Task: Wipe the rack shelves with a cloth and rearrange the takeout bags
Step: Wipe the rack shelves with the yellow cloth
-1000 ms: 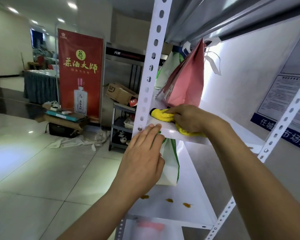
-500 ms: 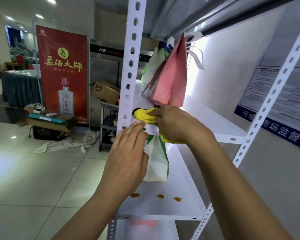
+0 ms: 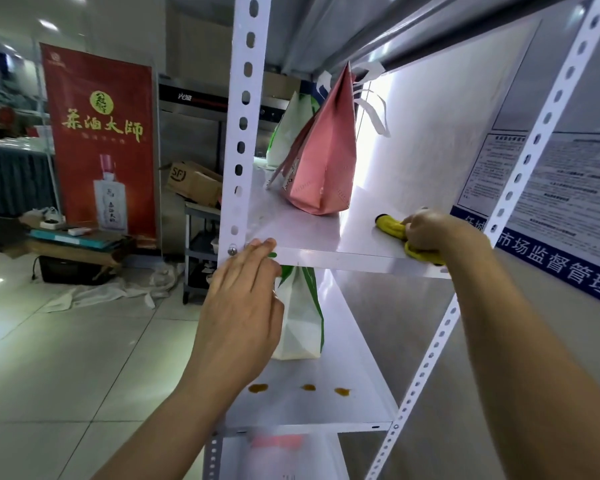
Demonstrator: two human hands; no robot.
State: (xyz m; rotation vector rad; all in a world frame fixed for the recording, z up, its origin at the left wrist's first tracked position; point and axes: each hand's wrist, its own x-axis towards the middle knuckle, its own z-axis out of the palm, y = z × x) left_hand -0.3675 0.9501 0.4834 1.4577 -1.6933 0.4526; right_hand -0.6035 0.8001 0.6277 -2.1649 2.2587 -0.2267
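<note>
Head view: a person stands at a white metal rack, both bare arms reaching to its middle shelf. The right hand has its fingers curled round a yellow cloth, pressing it onto the shelf near the right front corner, just beside the right post. One end of the cloth sticks out to the left of the hand; another fold shows beneath it at the shelf edge. The left hand lies flat, fingers straight and together, its tips resting on the shelf's front lip next to a bolt in the left post; it holds nothing.

A pink bag stands upright toward the back left of the same shelf, well apart from the cloth, with a white and green bag behind it. White handles hang at the pink bag's top. On the lower shelf another white and green bag stands partly behind the left hand, and three brown stains dot the shelf near its front edge.

Beyond the rack, a red banner stands on the tiled floor, with a cardboard box on a cart. A blue and white notice hangs on the right wall.
</note>
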